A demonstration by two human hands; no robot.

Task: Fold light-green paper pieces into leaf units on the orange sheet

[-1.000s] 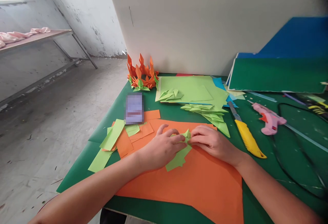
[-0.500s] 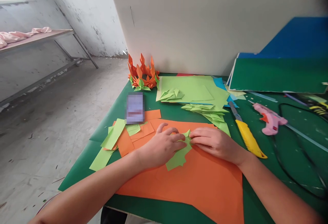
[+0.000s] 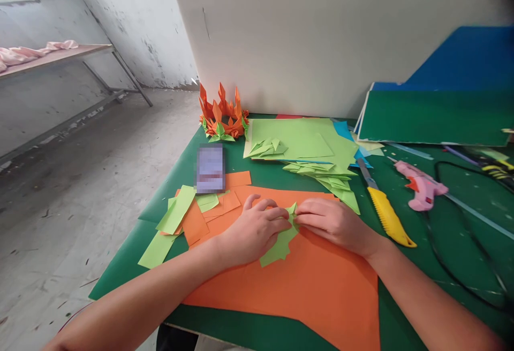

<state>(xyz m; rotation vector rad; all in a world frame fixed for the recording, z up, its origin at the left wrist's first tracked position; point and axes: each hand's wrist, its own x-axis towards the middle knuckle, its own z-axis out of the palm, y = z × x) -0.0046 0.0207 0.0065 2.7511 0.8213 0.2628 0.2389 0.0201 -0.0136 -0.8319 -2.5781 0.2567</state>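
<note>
A piece of light green paper (image 3: 277, 249) with a partly folded, jagged outline lies over a large orange paper sheet (image 3: 289, 292). My left hand (image 3: 257, 228) rests on its left side, fingers bent and the fingertips on the paper. From the other side, my right hand (image 3: 331, 222) pinches its upper right part near a small raised point, with the fingers pressed together. The fingertips of both hands nearly meet there and hide part of the folds.
Left are green strips (image 3: 176, 212), orange pieces (image 3: 196, 228) and a blurred phone-like rectangle (image 3: 211, 169). Behind stand an orange paper crown (image 3: 220, 113) and green sheets (image 3: 297, 137). A yellow utility knife (image 3: 387, 214), blade out, and a pink glue gun (image 3: 423, 182) with a cord lie right.
The whole view has shifted very slightly. Both hands stay on the green paper in almost the same pose, and nothing else has visibly moved.
</note>
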